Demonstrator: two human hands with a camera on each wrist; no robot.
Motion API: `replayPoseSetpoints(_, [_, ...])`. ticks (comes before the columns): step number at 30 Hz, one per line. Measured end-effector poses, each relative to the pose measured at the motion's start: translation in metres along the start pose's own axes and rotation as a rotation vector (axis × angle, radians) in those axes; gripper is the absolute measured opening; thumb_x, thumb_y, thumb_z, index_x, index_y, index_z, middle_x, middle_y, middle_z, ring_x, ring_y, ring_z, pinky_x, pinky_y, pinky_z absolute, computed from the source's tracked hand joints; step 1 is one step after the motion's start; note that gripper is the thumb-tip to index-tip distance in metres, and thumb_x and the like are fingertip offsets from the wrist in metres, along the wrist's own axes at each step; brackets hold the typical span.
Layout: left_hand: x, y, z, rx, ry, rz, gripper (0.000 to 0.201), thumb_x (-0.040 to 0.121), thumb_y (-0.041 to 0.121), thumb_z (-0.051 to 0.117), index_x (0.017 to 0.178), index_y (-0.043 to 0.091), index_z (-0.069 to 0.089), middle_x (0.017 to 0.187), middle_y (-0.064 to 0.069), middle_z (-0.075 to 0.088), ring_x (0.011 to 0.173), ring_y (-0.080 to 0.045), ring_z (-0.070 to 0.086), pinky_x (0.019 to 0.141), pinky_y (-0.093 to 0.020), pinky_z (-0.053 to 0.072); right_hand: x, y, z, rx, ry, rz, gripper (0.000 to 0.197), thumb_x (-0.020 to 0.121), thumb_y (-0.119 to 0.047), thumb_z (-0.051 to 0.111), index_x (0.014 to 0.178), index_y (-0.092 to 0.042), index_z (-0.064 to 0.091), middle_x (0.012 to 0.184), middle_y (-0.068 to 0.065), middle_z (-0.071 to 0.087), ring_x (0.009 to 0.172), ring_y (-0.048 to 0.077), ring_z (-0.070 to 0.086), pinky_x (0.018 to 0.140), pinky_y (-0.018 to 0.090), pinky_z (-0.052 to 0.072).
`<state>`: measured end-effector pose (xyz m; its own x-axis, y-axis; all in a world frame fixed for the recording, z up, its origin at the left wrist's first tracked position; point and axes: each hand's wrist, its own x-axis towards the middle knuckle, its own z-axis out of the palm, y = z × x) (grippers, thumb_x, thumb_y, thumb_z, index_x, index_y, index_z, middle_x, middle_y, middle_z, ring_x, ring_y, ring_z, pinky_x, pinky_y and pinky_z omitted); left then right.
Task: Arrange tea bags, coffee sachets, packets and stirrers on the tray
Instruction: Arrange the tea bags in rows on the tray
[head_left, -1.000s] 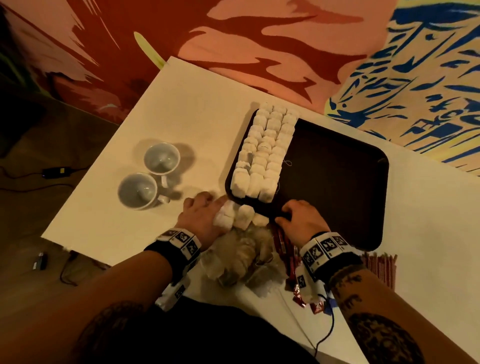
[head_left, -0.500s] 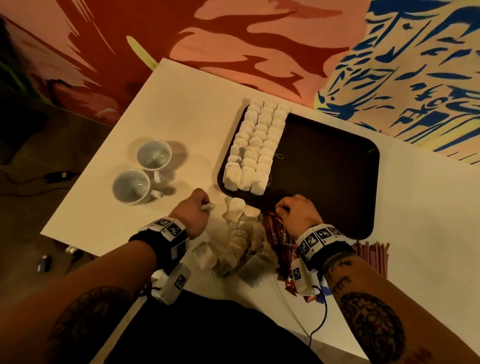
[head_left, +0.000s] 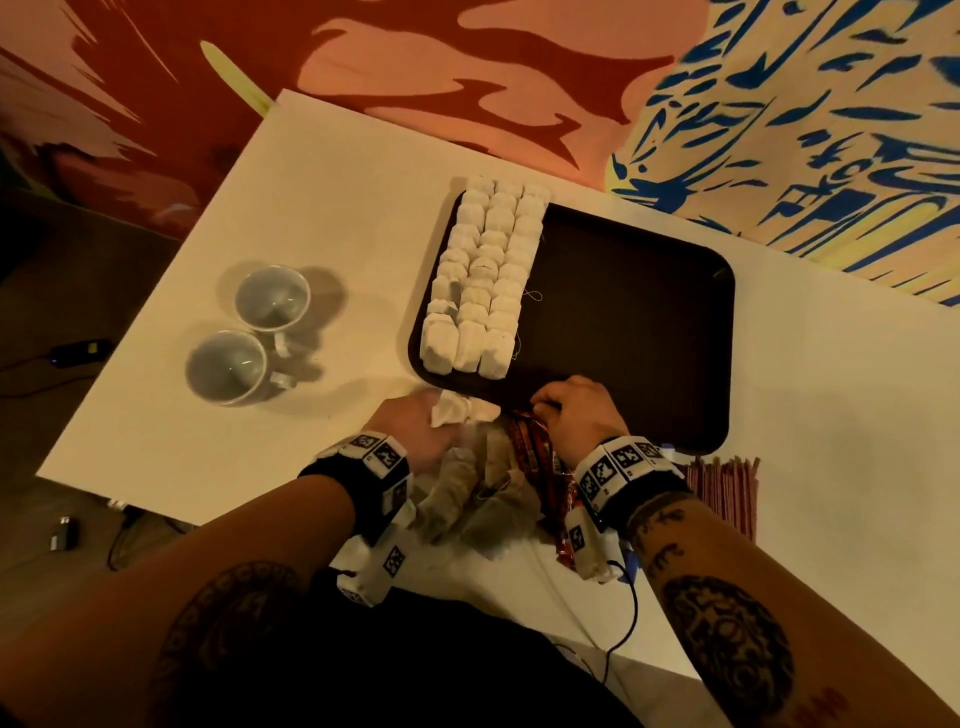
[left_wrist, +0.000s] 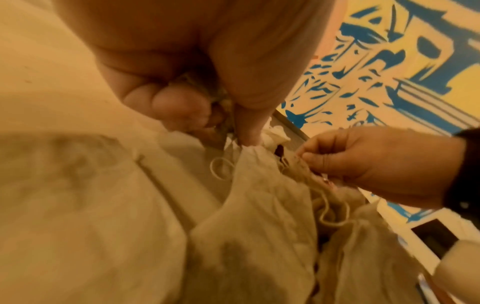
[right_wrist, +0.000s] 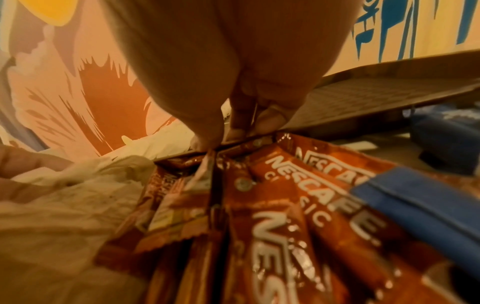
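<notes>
White and broad, the bench (head_left: 332, 171) stood against a mural of red, peach and blue shapes. Nearest its front edge lay a loose heap of tea bags (head_left: 467, 499), with red Nescafé coffee sachets (head_left: 540, 467) just beside it on the right and a bundle of reddish stirrers (head_left: 722, 488) further right. The left hand (head_left: 415, 431) was curled around tea bags at the top of the heap, one white bag sticking out of its grip. The right hand (head_left: 576, 410) pinched the tips of the coffee sachets at the near rim of the dark tray (head_left: 649, 312). Beyond the hands, three neat rows of white tea bags (head_left: 483, 280) filled the tray's left side. Two empty cups (head_left: 249, 332) stood well to the left.
</notes>
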<state>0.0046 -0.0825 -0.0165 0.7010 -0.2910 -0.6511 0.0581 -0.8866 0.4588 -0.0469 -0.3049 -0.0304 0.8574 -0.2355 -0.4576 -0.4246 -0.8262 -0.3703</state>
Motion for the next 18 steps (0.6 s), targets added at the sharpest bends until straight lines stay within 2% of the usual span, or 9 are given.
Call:
replayPoseSetpoints(2, [-0.005,-0.012,-0.008,-0.048,-0.018,-0.013,0.062,0.089,0.059,0.058,0.140,0.025,0.047,0.138,-0.004,0.057,0.123,-0.029,0.055,0.099,-0.032,0.042,-0.001,0.000,0.000,0.003,0.003,0.008,0.021,0.099,-0.030,0.056,0.113,-0.029,0.071,0.113,0.001,0.056,0.113,0.024,0.050,0.100,0.039,0.046])
replayPoseSetpoints(3, [-0.007,-0.019,-0.011,-0.091,-0.012,-0.001,0.058,0.091,0.056,0.058,0.138,0.023,0.048,0.135,-0.005,0.058,0.123,-0.028,0.055,0.097,-0.032,0.041,-0.001,-0.001,-0.001,0.003,0.000,0.011,0.021,0.099,-0.030,0.056,0.113,-0.029,0.072,0.113,0.000,0.056,0.113,0.024,0.050,0.100,0.039,0.046])
replayPoseSetpoints(5, [-0.012,-0.031,-0.017,-0.213,0.017,0.070,0.038,0.094,0.044,0.060,0.124,0.021,0.055,0.119,-0.002,0.063,0.115,-0.025,0.058,0.090,-0.029,0.041,-0.002,-0.001,-0.003,-0.004,-0.018,0.014,0.021,0.099,-0.030,0.056,0.113,-0.029,0.071,0.114,0.000,0.056,0.114,0.024,0.051,0.101,0.039,0.046])
replayPoseSetpoints(7, [-0.019,-0.036,-0.022,-0.363,0.057,0.119,0.025,0.095,0.037,0.061,0.114,0.021,0.059,0.102,0.004,0.067,0.096,-0.017,0.063,0.079,-0.026,0.046,-0.002,-0.003,-0.006,-0.013,-0.040,0.015,0.021,0.099,-0.030,0.056,0.113,-0.030,0.070,0.115,-0.001,0.056,0.114,0.022,0.051,0.101,0.039,0.046])
replayPoseSetpoints(9, [-0.026,-0.033,-0.029,-0.498,0.050,0.126,0.015,0.094,0.036,0.063,0.105,0.027,0.059,0.088,0.006,0.069,0.070,-0.010,0.059,0.059,-0.022,0.045,-0.002,-0.005,-0.011,-0.021,-0.060,0.018,0.020,0.098,-0.031,0.057,0.112,-0.032,0.070,0.118,-0.002,0.058,0.115,0.021,0.052,0.100,0.039,0.047])
replayPoseSetpoints(11, [-0.032,-0.029,-0.036,-0.668,-0.004,0.144,0.018,0.087,0.039,0.063,0.100,0.028,0.058,0.090,0.003,0.073,0.060,-0.013,0.050,0.050,-0.024,0.038,-0.004,-0.009,-0.016,-0.026,-0.079,0.017,0.019,0.097,-0.032,0.057,0.112,-0.032,0.069,0.120,-0.002,0.059,0.115,0.020,0.054,0.100,0.038,0.048])
replayPoseSetpoints(13, [-0.036,-0.021,-0.042,-0.820,-0.027,0.179,0.016,0.085,0.032,0.062,0.097,0.023,0.056,0.084,-0.003,0.071,0.055,-0.015,0.046,0.047,-0.023,0.032,-0.005,-0.014,-0.022,-0.002,-0.089,0.016,0.019,0.097,-0.032,0.057,0.111,-0.032,0.070,0.121,-0.002,0.060,0.113,0.019,0.057,0.099,0.038,0.049])
replayPoseSetpoints(15, [-0.041,-0.012,-0.047,-0.875,-0.004,0.214,0.005,0.097,0.016,0.058,0.096,0.019,0.055,0.074,-0.003,0.067,0.056,-0.017,0.046,0.048,-0.025,0.030,-0.006,-0.023,-0.030,0.033,-0.074,-0.002,0.020,0.097,-0.031,0.056,0.111,-0.030,0.070,0.120,-0.001,0.061,0.112,0.018,0.058,0.098,0.035,0.049])
replayPoseSetpoints(18, [-0.044,0.000,-0.055,-0.882,0.002,0.261,0.018,0.100,0.004,0.050,0.111,0.016,0.058,0.072,-0.005,0.062,0.062,-0.019,0.050,0.048,-0.027,0.034,-0.010,-0.042,-0.041,0.117,-0.036,-0.092,0.021,0.098,-0.028,0.056,0.114,-0.027,0.069,0.117,-0.002,0.061,0.108,0.016,0.060,0.095,0.031,0.049])
